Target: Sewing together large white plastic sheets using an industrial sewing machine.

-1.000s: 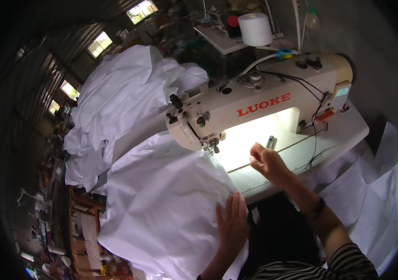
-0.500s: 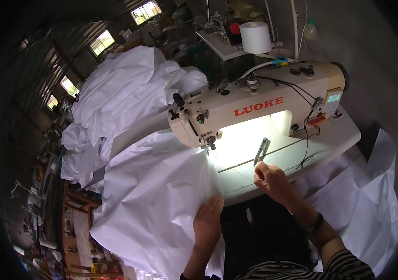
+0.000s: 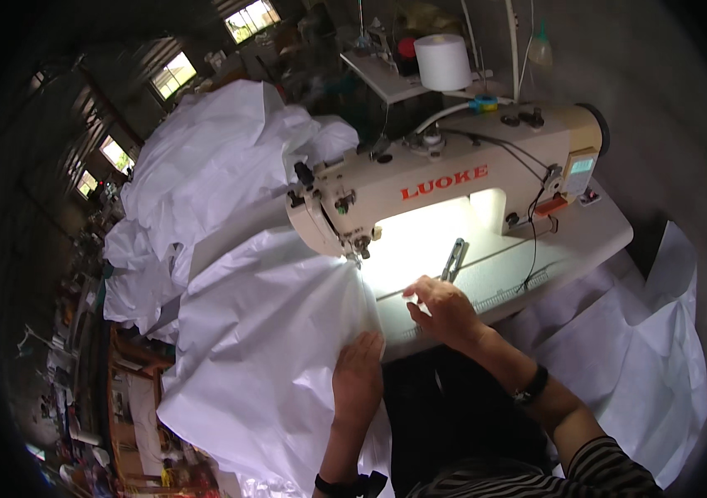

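A white sheet of fabric [image 3: 262,332] runs under the presser foot [image 3: 353,259] of a white sewing machine [image 3: 445,178]. My left hand [image 3: 359,373] lies flat on this fabric at its right edge, fingers stretched toward the machine. Over the lit machine bed [image 3: 494,295], my right hand [image 3: 446,315] reaches leftward with thumb and fingers apart, and nothing shows between them. Just beyond its knuckles, a pair of thread snips [image 3: 453,259] rests on the bed. Glare hides details around the needle.
Behind and left of the machine rises a large heap of white fabric [image 3: 212,158]. More white fabric [image 3: 636,349] hangs at the right. A white thread cone [image 3: 443,62] stands at the back. Loose black cables [image 3: 533,241] dangle by the machine's right side. A wooden frame [image 3: 134,357] stands lower left.
My right hand has moved left along the bed toward the needle, and its curled fingers have spread. My left hand stays flat on the fabric. The whole view has shifted slightly.
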### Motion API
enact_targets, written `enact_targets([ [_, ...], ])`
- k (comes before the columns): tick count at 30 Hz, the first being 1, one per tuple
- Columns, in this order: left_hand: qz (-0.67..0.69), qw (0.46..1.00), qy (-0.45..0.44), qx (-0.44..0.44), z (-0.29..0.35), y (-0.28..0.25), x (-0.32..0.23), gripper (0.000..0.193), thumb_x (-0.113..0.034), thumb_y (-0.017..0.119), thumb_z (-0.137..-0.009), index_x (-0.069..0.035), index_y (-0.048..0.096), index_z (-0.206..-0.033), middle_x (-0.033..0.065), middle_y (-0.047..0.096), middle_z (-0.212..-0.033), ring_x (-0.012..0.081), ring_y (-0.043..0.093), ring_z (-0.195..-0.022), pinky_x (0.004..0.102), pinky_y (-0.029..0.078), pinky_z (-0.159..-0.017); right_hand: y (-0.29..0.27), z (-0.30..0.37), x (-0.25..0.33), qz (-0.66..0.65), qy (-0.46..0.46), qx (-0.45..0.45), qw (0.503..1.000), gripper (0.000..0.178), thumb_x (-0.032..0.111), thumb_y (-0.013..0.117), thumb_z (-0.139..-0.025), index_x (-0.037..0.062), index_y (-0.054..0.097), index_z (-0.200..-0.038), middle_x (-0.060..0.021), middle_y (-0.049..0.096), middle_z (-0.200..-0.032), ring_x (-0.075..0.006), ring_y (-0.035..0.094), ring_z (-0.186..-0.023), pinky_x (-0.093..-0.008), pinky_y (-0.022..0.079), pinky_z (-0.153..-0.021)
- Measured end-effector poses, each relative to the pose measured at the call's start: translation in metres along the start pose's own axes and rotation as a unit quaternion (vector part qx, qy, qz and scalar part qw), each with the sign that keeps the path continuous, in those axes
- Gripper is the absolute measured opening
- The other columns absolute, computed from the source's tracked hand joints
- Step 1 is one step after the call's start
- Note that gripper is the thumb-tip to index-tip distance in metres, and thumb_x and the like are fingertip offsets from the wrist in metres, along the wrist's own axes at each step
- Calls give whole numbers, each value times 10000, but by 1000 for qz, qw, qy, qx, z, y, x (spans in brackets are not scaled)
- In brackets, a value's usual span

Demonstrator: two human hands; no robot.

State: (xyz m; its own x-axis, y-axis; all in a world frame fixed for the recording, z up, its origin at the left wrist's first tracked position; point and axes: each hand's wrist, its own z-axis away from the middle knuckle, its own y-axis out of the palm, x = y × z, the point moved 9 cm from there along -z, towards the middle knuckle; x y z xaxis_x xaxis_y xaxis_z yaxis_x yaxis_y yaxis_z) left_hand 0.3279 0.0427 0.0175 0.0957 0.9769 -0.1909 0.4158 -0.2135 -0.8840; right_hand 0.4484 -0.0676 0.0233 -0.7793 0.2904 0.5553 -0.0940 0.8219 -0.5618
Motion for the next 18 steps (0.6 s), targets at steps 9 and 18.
enact_targets([
  [9,194,935,-291,52,135,-19,-3,435,-140,743,-758,-70,597,-1162,139,613,-1137,328,610,-1054,436,516,-853,27,124,14,-192,161,223,942,327,271,624,-930,24,615,-1143,-150,668,-1047,-302,665,-907,-354,524,-794],
  [18,9,976,-170,134,176,27,-37,392,-209,652,-794,-99,580,-1163,83,608,-1017,293,609,-948,445,483,-826,94,191,30,-431,352,318,768,531,396,502,-1003,10,449,-1365,-165,582,-1254,-246,561,-1177,-351,470,-949],
])
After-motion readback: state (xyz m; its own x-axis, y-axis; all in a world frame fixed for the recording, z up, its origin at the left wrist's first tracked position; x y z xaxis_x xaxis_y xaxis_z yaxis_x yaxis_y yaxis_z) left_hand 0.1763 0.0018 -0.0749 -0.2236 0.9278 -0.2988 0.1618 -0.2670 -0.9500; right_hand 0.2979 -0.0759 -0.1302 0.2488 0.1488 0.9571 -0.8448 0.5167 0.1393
